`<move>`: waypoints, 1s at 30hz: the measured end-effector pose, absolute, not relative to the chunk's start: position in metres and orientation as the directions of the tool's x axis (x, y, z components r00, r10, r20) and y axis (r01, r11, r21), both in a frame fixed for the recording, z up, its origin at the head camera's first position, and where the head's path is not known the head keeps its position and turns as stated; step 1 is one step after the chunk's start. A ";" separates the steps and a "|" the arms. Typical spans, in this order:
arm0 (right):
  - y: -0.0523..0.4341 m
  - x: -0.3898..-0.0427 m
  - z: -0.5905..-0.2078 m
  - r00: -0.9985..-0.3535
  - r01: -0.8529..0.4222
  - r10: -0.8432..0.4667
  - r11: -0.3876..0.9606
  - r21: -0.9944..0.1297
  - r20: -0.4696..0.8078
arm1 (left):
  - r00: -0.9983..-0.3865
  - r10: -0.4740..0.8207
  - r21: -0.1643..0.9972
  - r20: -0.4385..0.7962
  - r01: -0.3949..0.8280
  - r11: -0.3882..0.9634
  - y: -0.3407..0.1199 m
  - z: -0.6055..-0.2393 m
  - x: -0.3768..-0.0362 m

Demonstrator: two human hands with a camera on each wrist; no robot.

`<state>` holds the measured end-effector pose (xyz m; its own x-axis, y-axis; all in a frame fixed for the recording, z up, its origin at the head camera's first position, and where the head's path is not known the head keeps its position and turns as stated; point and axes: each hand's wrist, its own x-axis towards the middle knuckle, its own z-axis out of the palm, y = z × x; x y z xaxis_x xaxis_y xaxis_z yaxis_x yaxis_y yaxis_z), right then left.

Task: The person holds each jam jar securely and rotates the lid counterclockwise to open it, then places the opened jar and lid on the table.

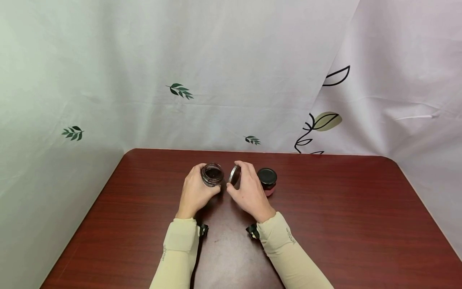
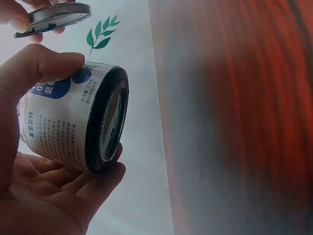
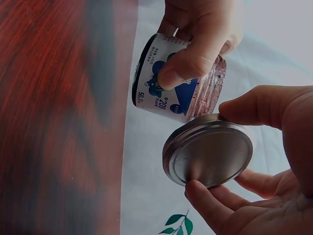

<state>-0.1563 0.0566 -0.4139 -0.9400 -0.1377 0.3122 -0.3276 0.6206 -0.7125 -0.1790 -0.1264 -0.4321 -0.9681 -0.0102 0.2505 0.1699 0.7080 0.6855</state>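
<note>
Pale cloth (image 1: 231, 56) printed with leaf sprigs hangs behind and at both sides of a reddish-brown worktop (image 1: 346, 224), whose far corners are rounded. Toward the far edge, somewhat left of the middle, my left hand (image 1: 196, 189) holds an uncapped glass jar (image 1: 213, 175) round its side, thumb on the near side. Its mouth faces up and its long axis is roughly upright; the wrist views show its base exposed, so I judge it lifted from the worktop. Just right of the mouth, my right hand (image 1: 249, 190) pinches a metal lid (image 1: 234, 175) by its rim, fingers spread round it. Key relation: lid and mouth are near but apart in the head view, the lid tilted steeply, almost on edge, against the upward-facing opening. A second jar (image 1: 267, 179), capped in black, stands just right of the right hand and limits room on that side; beyond it the worktop runs broadly to the right edge. Leftward, a shorter stretch reaches the left edge. The near edge is out of view.
</note>
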 end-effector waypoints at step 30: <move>0.057 -0.159 -0.422 -0.954 -0.298 -0.172 0.590 -0.750 0.244 | -0.978 -0.016 0.660 0.208 0.128 0.740 -0.127 -0.431 -0.177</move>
